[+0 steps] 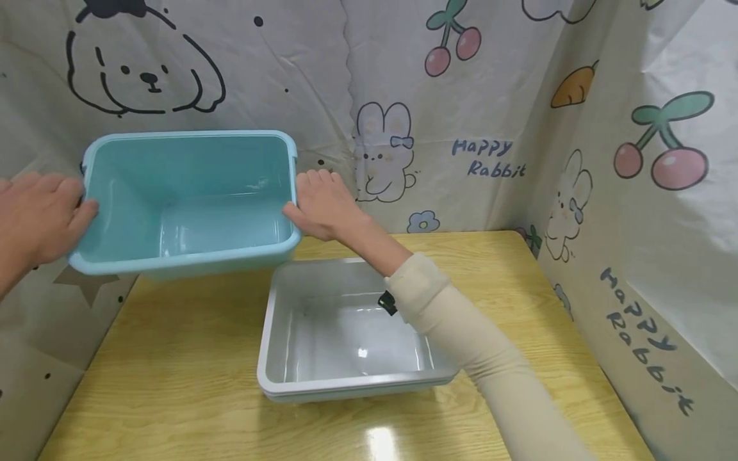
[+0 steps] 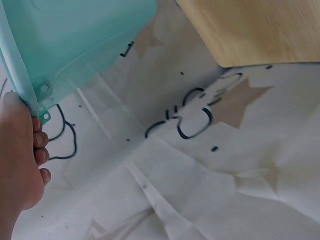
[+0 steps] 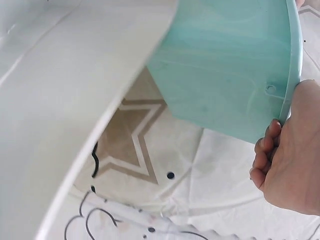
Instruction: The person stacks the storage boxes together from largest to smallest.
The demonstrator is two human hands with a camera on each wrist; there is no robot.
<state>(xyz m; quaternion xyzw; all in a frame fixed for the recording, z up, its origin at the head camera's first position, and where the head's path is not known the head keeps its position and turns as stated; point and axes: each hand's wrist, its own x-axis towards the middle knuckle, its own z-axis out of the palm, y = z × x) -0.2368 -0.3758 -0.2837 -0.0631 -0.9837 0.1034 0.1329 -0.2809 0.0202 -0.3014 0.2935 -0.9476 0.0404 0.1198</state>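
Note:
A teal plastic bin (image 1: 207,211), bare inside, hangs in the air over the table's far left, its opening tilted toward me. My left hand (image 1: 43,218) grips its left rim; in the left wrist view the left hand (image 2: 20,150) has its fingers curled under that edge. My right hand (image 1: 323,205) holds the right rim, thumb on the inner side; the right wrist view shows the right hand (image 3: 295,150) with fingers curled beneath the rim. Below my right forearm stands a grey bin (image 1: 346,339), with a pale bluish edge showing under its rim.
The wooden table (image 1: 190,384) carries the grey bin near its middle. Printed cloth (image 1: 311,77) with cartoon animals and cherries hangs behind and along the right side. A small black device (image 1: 387,303) sits at my right wrist, by the sleeve (image 1: 461,326).

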